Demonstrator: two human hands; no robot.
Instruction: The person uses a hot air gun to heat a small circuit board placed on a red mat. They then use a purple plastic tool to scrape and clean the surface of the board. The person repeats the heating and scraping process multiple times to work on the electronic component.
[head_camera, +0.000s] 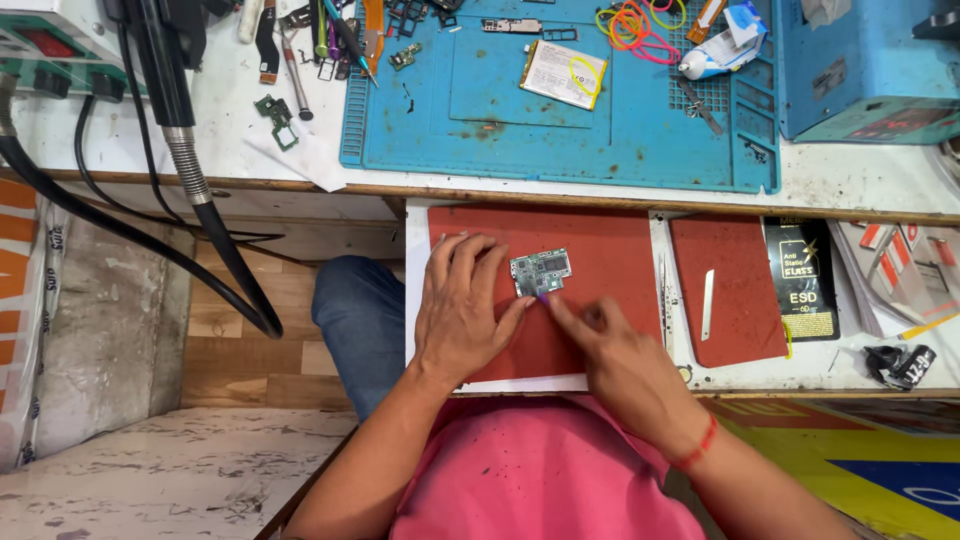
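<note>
Two hands: I see both on the red mat (600, 240) of the lower shelf, working one small board (541, 271).
Board place: flat on the red mat, near its upper middle, between my two hands.
Left hand (462, 310): palm down on the mat, fingers spread flat, nothing gripped; index tip touches the board's lower left edge and steadies it.
Right hand (610, 345): fingers pinched shut on a thin tool with a purple tip (543, 297); I can't tell what kind. The tip meets the board's bottom edge.
Board axis: long axis runs left-right, tilted slightly, right end a bit higher. Component side faces up.
Board pointing: narrower stepped end points right, as far as I can tell; too small to be sure.
Risk 1: I judge the board could skid up the mat if the tip pushes harder than the one finger holds.
Risk 2: tip may slip off the edge and scrape small parts on top.
Risk 3: too much prying could flex or crack the thin board.
Nearby: metal blade (707, 303) lies well to the right on a second mat, apart from both hands; blue mat (640, 140) above holds loose parts.
</note>
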